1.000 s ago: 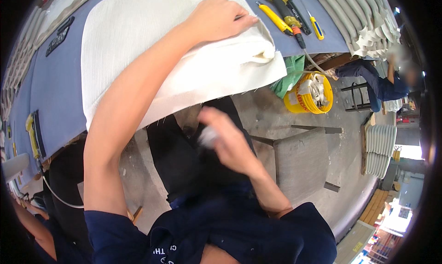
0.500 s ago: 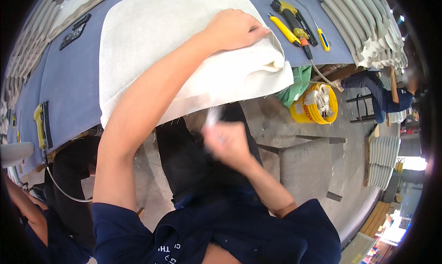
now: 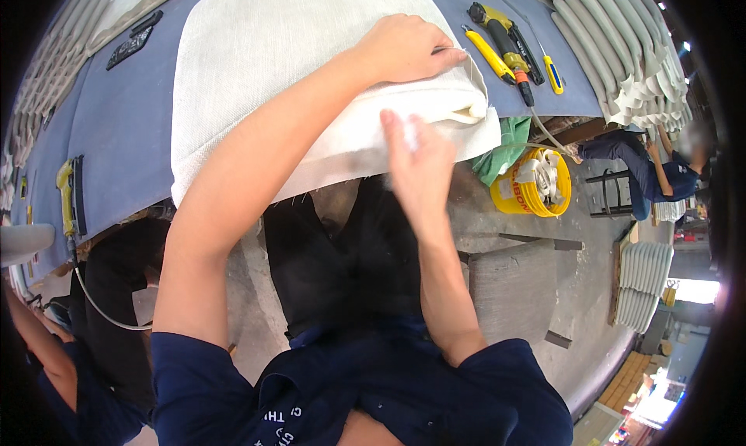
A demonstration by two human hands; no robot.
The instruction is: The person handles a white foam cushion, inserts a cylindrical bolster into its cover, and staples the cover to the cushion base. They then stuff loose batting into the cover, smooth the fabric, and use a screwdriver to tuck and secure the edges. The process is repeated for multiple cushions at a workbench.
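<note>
A cream woven fabric cover [image 3: 256, 50] in the shape of a seat cushion lies on the blue-grey table, its near side loose and frayed along the edge. My left hand [image 3: 410, 51] rests across its right part, fingers closed on the fabric near the right edge. Below it, a fold opens at the cover's right corner, with a pale yellowish layer inside. My right hand [image 3: 422, 162] is over the near flap, thumb and fingers curled together around a small whitish thing, too blurred to name. Whether this hand touches the flap I cannot tell.
Right of the cover lie a yellow cutter knife [image 3: 489, 56], an air stapler [image 3: 505, 46] with a hose and a screwdriver [image 3: 552, 73]. Another stapler [image 3: 68, 197] lies left. A yellow bucket [image 3: 505, 196] stands below the table. Stacked cushions [image 3: 602, 50] and co-workers are nearby.
My right hand has moved up and to the right, from below the table edge to over the near flap. My left hand keeps its hold on the cover. The view has shifted slightly.
</note>
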